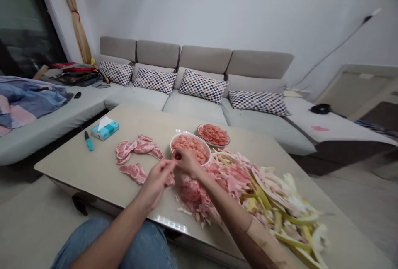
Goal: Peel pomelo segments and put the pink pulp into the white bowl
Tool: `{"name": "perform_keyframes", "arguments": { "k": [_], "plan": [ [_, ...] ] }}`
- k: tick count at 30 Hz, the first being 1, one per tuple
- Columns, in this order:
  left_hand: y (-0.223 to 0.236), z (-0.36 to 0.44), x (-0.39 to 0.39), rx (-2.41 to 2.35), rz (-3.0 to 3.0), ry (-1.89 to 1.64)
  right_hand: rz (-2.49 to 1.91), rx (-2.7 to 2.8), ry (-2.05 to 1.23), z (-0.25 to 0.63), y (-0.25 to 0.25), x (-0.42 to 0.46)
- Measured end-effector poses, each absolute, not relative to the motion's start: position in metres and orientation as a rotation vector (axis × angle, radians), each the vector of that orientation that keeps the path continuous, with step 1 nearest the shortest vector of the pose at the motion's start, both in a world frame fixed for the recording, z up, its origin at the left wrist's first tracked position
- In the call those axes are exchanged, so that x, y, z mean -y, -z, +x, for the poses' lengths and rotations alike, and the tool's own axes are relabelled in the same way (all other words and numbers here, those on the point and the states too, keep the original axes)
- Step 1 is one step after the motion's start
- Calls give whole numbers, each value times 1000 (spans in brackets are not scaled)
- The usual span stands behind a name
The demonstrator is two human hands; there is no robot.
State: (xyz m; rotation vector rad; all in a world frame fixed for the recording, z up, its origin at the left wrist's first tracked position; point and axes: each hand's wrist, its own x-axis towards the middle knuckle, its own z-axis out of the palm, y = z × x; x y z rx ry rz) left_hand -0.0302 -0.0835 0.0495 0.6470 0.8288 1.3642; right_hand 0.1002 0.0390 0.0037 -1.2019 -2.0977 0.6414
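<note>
Both my hands meet over the table in front of a white bowl (203, 158) filled with pink pomelo flesh (188, 141). My left hand (157, 181) is closed around a pink pomelo segment (170, 180), mostly hidden by the fingers. Just beside it, my right hand (188, 163) is bent into a pinch at the near rim of the bowl; what its fingertips grip is hidden. Left of my hands lie several unpeeled pomelo segments (146, 146). Under my right forearm spreads a heap of pink membrane scraps (230, 178) with yellow-green pomelo rind (264, 198).
A second bowl of redder flesh (214, 134) stands behind the white one. Toward the left lie a blue tissue pack (105, 129) and a small turquoise-handled knife (88, 141). Beyond the low table (137, 117), a grey sofa (192, 107) with checked cushions runs along the wall.
</note>
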Motion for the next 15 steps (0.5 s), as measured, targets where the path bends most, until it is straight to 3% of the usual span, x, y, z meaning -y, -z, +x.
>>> {"name": "perform_keyframes", "arguments": {
  "k": [7,15],
  "plan": [
    [-34,-46,69,-715,458,-1433,-1384,2150,-427,146,-70,-66],
    [-29,-46,81,-771,431,-1357,-1414,2199,-476,167,-100,-14]
  ]
}}
